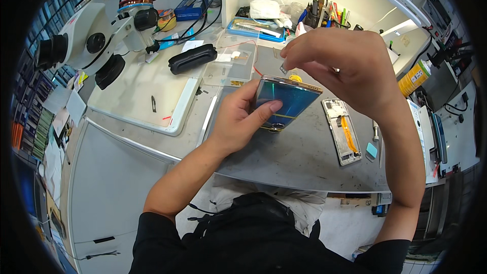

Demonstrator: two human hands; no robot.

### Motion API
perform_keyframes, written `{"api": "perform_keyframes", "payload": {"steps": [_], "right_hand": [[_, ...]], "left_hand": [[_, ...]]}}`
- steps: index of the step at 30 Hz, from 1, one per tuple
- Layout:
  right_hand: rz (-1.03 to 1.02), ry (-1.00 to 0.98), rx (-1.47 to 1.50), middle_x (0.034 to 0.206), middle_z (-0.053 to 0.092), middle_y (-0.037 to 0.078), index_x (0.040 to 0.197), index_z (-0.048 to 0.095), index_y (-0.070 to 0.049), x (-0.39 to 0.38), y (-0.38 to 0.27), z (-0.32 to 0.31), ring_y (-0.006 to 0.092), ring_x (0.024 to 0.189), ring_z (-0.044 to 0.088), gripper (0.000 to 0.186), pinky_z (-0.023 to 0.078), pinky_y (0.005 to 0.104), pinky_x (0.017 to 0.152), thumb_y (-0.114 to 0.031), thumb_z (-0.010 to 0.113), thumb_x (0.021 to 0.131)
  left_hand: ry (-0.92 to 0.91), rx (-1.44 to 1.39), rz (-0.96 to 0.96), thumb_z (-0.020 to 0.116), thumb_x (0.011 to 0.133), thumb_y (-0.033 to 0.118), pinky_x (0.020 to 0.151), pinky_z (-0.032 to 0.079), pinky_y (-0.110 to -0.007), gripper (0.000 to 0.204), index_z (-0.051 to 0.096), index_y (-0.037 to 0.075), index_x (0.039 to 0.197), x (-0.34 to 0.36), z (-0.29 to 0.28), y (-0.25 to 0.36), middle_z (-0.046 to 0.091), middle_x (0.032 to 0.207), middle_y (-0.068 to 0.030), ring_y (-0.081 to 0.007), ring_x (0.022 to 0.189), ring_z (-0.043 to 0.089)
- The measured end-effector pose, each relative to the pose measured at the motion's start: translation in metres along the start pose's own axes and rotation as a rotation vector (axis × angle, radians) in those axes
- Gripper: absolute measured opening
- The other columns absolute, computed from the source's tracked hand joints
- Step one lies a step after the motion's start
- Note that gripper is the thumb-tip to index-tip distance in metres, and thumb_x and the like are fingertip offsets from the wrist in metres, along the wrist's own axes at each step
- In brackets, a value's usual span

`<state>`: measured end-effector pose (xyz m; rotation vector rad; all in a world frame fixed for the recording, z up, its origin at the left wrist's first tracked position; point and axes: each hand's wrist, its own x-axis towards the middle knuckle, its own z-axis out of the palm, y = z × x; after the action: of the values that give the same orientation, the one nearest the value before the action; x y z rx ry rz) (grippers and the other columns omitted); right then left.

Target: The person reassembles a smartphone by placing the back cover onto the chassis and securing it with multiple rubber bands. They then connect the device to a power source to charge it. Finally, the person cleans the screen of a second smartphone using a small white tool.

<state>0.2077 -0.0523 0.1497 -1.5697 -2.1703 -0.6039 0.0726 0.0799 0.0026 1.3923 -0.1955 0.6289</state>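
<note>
Left hand (238,116) fingers grip blue phone (285,102) above counter (304,157); right hand (337,66) fingers pinch small part (282,68) at its far edge. Risk: part slips, phone tilts, drops.

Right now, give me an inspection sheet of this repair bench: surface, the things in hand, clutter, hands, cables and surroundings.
Surface: grey work mat on a white bench.
Job's things: blue-backed phone, tilted up off the mat; small grey part pinched above its top edge.
Clutter: opened phone frame with orange flex, black oblong case, tool holder, yellow bottle.
Hands: left hand grips the phone, thumb across its back; right hand holds the small part at its fingertips.
Cables: black cables run across the back of the bench; thin red wire.
Surroundings: white stereo microscope at left, parts drawers at far left.
</note>
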Motion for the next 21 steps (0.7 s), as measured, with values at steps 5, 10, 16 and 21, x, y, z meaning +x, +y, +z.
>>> {"api": "perform_keyframes", "payload": {"steps": [5, 10, 16, 21], "right_hand": [[-0.064, 0.016, 0.015, 0.089, 0.072, 0.005, 0.084, 0.066, -0.008, 0.0007, -0.0015, 0.0081, 0.0212, 0.077, 0.071, 0.013, 0.058, 0.0286, 0.063, 0.0, 0.072, 0.076], [-0.162, 0.044, -0.068, 0.089, 0.072, 0.004, 0.083, 0.067, -0.007, 0.0013, -0.001, 0.0095, 0.0212, 0.077, 0.071, 0.009, 0.058, 0.0293, 0.064, -0.004, 0.071, 0.076], [-0.237, 0.035, -0.079, 0.089, 0.072, 0.004, 0.082, 0.068, -0.008, 0.0034, 0.0045, 0.0084, 0.0204, 0.078, 0.072, 0.008, 0.059, 0.0301, 0.065, -0.006, 0.071, 0.075], [-0.247, 0.045, -0.044, 0.088, 0.073, 0.003, 0.082, 0.068, -0.008, 0.0034, 0.0055, 0.0107, 0.0199, 0.078, 0.072, 0.009, 0.058, 0.0304, 0.065, -0.005, 0.072, 0.074]], "left_hand": [[0.016, 0.037, 0.011, 0.064, 0.096, 0.013, 0.08, 0.049, -0.025, 0.029, 0.058, -0.002, 0.12, 0.0002, -0.0008, -0.0001, 0.067, 0.101, -0.0056, -0.0092, 0.091, 0.06], [0.008, 0.017, -0.007, 0.064, 0.096, 0.013, 0.081, 0.049, -0.025, 0.029, 0.058, -0.001, 0.12, 0.0005, -0.0023, -0.0003, 0.067, 0.102, -0.0053, -0.0089, 0.092, 0.06], [-0.002, -0.016, -0.016, 0.064, 0.096, 0.012, 0.085, 0.05, -0.027, 0.031, 0.057, -0.001, 0.123, 0.0002, -0.0033, -0.0006, 0.066, 0.108, -0.0059, -0.0101, 0.097, 0.061], [-0.016, -0.011, -0.067, 0.065, 0.095, 0.01, 0.088, 0.051, -0.027, 0.031, 0.057, -0.001, 0.123, 0.0004, -0.0062, 0.0008, 0.066, 0.112, -0.0073, -0.0121, 0.1, 0.063]]}}
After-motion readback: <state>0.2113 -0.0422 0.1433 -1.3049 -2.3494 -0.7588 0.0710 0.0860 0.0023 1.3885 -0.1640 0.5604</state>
